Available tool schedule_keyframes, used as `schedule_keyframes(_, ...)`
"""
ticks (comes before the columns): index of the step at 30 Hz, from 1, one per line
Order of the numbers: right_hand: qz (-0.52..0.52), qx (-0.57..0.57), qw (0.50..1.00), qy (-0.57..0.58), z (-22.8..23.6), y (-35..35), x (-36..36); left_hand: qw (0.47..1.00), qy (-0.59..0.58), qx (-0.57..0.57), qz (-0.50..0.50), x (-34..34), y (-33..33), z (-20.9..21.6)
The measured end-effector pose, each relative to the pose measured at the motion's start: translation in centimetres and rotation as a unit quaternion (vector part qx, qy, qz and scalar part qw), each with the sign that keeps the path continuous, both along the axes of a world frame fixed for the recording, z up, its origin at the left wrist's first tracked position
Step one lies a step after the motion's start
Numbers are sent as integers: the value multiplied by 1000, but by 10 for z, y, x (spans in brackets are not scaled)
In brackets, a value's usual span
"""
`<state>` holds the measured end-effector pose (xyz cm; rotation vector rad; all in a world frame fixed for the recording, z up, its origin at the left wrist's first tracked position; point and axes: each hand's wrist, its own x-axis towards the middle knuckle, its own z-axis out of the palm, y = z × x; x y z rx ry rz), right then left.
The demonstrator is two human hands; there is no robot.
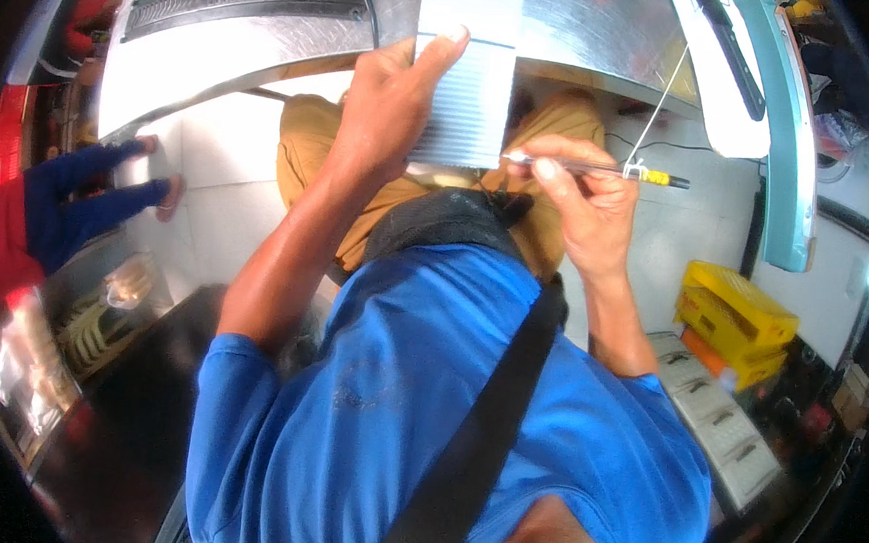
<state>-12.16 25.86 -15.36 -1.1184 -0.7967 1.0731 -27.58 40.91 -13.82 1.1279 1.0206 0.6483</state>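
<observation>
A ruled white notepad (470, 99) hangs over the metal counter's near edge, above my lap. My left hand (388, 94) grips it along its left side, the thumb lying on top of the page and the other fingers hidden beneath. To the right of the pad's lower corner, my right hand (586, 201) is closed around a slim pen (665, 179), whose tip points left toward the paper but looks apart from it. Yellow tape wraps the pen's rear part. A white string (660, 108) is tied to the pen and runs upward to the right.
The metal counter (578, 31) carries a long black ridged panel (247, 6). On the right stand a teal upright panel (787, 144), a yellow plastic crate (735, 315) and a white drawer unit (719, 418). Another person in blue trousers (96, 191) is at the left.
</observation>
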Motion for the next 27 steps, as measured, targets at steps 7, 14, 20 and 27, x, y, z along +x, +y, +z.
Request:
schedule_keyframes(7, -16, -25, 1000, -7, 4, -4, -10, 997, -63, -44, 26, 4, -5, -9)
schedule_keyframes(14, -43, -54, 997, -36, 5, -4, -17, 994, -88, -49, 46, 8, -10, -18)
schedule_keyframes(20, -45, -61, 995, -72, 2, -5, -16, 996, -88, -4, 24, 6, -9, -30)
schedule_keyframes(27, -59, -73, 990, -105, 5, -6, -18, 996, -91, -2, 24, 8, -9, -31)
